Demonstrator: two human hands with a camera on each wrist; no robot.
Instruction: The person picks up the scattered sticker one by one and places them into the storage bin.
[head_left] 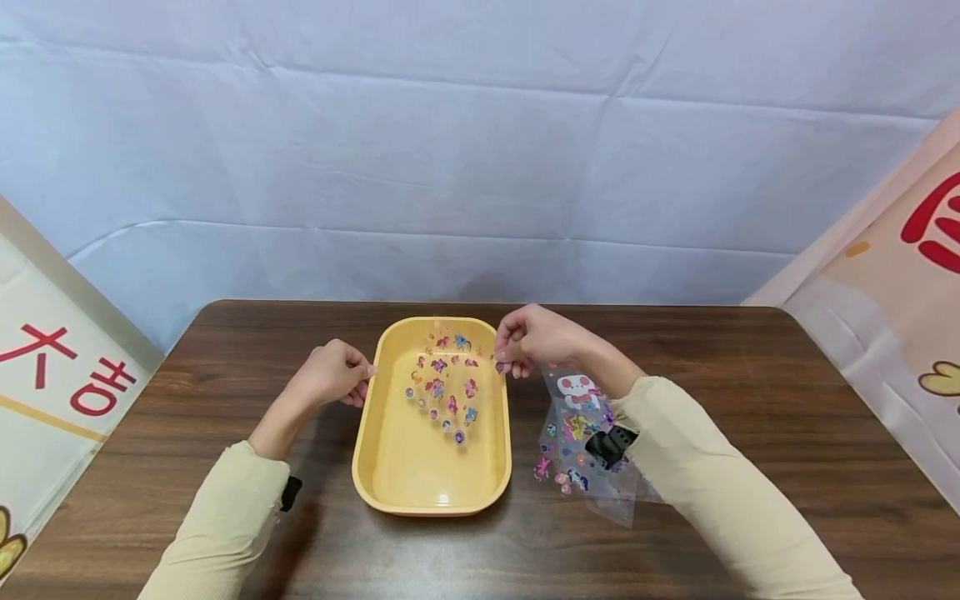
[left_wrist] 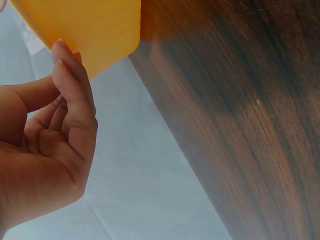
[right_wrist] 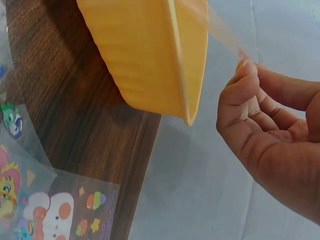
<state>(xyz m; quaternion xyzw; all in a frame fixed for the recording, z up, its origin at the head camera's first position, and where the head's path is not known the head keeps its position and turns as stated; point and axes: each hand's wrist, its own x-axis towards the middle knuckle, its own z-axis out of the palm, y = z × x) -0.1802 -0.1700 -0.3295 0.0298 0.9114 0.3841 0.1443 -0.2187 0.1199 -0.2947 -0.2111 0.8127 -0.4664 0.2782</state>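
A clear sheet of small colourful cartoon stickers (head_left: 438,387) is stretched over the yellow tray (head_left: 405,487). My right hand (head_left: 521,337) pinches one edge of it between thumb and forefinger, beside the tray's right rim. The sheet runs as a thin translucent strip (right_wrist: 220,30) from these fingertips in the right wrist view. At the left rim, my left hand (head_left: 337,372) has thumb and forefinger pressed together. In the left wrist view its fingertips (left_wrist: 61,50) overlap the tray's edge, and a pale bit of sheet shows beside them; the pinched edge itself is hidden.
More clear sticker sheets (head_left: 581,450) lie overlapping on the wooden table (head_left: 750,400), right of the tray and partly under my right forearm. One bears a white animal figure (right_wrist: 57,215). A pale cloth (head_left: 480,167) hangs behind the table's back edge.
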